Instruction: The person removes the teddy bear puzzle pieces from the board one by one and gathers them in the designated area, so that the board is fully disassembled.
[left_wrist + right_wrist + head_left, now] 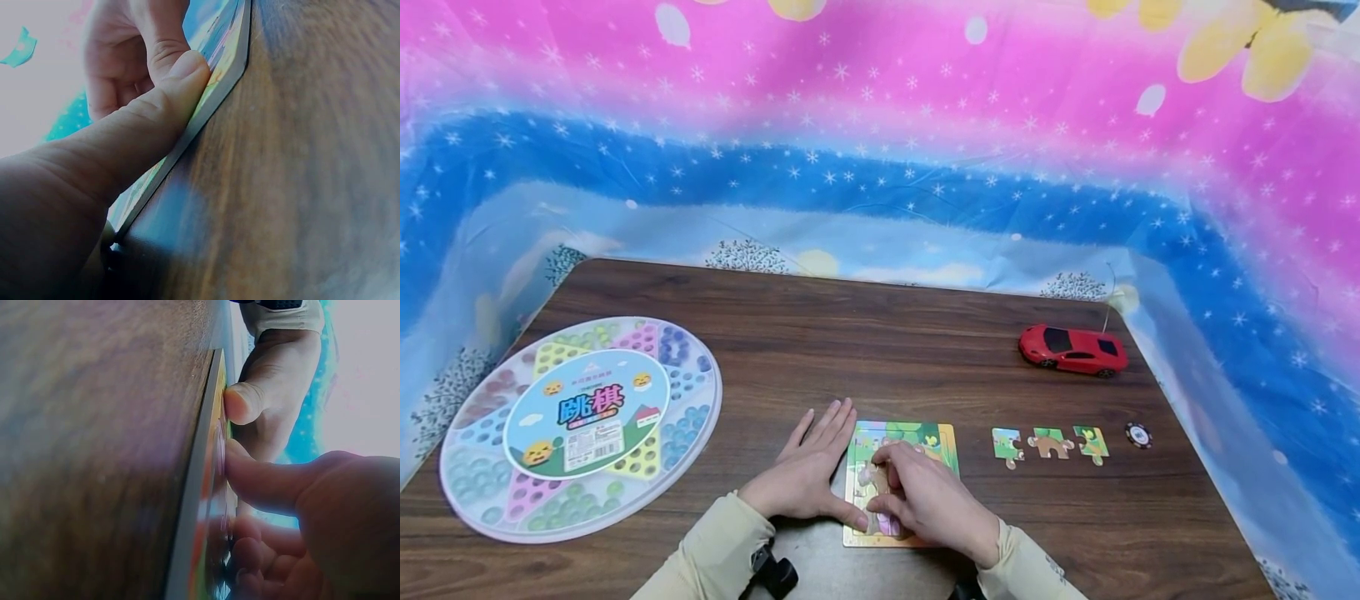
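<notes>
A jigsaw puzzle board (pixel 951 446) with a yellow-orange border lies flat on the table before me. My left hand (pixel 815 467) is spread at its left edge, fingers straight, with the thumb pressing on the lower left border. Over the middle of the board, my right hand (pixel 928 496) has its fingers curled, thumb and index finger pinching at a puzzle piece (pixel 872 477) that lies in the board. The hand covers part of that piece. Three loose pieces lie in a row to the right: a left one (pixel 1007 446), a brown-and-green one (pixel 1051 444) and a right one (pixel 1090 443).
A large oval Chinese checkers set (pixel 587 417) with marbles lies at the left. A red toy car (pixel 1072 348) with an antenna stands at the back right. A poker chip (pixel 1138 435) is beside the loose pieces. Patterned cloth (pixel 880 192) hangs behind the wooden table (pixel 850 333).
</notes>
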The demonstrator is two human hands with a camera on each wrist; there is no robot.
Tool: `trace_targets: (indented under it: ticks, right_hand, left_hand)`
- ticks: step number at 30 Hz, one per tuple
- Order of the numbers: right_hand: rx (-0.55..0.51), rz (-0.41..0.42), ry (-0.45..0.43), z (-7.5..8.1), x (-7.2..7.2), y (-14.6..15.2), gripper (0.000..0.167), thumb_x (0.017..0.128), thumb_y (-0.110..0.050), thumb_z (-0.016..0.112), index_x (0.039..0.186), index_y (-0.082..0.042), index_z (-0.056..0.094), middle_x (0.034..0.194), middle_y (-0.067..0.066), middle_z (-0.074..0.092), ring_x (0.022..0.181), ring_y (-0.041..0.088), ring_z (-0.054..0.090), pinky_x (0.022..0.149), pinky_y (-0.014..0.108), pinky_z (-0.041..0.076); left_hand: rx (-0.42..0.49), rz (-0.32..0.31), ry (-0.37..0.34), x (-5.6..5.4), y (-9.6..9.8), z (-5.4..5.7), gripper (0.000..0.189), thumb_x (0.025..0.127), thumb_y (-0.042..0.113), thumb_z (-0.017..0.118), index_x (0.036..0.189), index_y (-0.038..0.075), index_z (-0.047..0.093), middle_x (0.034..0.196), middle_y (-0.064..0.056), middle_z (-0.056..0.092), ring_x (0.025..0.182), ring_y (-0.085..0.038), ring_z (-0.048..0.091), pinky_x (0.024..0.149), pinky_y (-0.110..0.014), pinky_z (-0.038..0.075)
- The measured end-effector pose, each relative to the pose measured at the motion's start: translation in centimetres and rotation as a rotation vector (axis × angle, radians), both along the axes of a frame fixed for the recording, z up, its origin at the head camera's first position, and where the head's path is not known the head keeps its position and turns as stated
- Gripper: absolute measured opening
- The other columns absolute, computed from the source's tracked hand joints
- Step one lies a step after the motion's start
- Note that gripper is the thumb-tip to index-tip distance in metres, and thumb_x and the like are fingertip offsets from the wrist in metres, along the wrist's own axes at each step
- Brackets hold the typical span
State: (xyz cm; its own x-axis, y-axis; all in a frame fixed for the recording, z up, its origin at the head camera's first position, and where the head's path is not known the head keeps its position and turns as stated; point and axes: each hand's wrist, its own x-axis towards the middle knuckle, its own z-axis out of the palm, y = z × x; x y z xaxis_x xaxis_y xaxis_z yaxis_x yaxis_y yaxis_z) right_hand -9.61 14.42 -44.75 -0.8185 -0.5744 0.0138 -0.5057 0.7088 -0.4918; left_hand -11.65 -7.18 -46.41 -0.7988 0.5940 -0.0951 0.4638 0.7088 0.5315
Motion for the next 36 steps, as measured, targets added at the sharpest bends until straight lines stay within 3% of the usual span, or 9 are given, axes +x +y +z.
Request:
trace_targets:
  ticks: [25, 32, 36]
  right_hand:
    - [-0.039, -0.072, -0.022, 0.22, 0.14, 0.02, 0.035, 0.081, -0.027, 0.080, 0.108, -0.020, 0.058, 0.095, -0.006, 0.046, 0.075, 0.005, 0.048, 0.061, 0.019, 0.045]
    - [-0.138, -0.014, -0.126, 0.43, -0.36, 0.30, 0.029, 0.085, -0.010, 0.076, 0.103, -0.020, 0.055, 0.089, -0.010, 0.058, 0.068, 0.001, 0.054, 0.060, 0.018, 0.048]
    - [-0.156, 0.016, -0.150, 0.40, -0.56, 0.43, 0.030, 0.086, -0.008, 0.074, 0.103, -0.020, 0.054, 0.089, -0.009, 0.059, 0.068, 0.001, 0.054, 0.058, 0.018, 0.048]
  left_hand:
    - [0.007, -0.001, -0.001, -0.02, 0.04, -0.01, 0.133, 0.064, 0.073, 0.073, 0.154, -0.002, 0.010, 0.162, -0.015, 0.001, 0.148, -0.028, -0.003, 0.116, -0.053, -0.006]
    - [0.006, 0.001, -0.012, -0.01, 0.00, 0.00, 0.134, 0.063, 0.073, 0.073, 0.155, -0.001, 0.010, 0.162, -0.015, 0.000, 0.148, -0.028, -0.004, 0.116, -0.052, -0.007]
    - [0.000, 0.003, -0.008, -0.04, -0.02, 0.00, 0.134, 0.063, 0.074, 0.072, 0.155, -0.001, 0.010, 0.162, -0.014, 0.000, 0.148, -0.027, -0.003, 0.116, -0.052, -0.007]
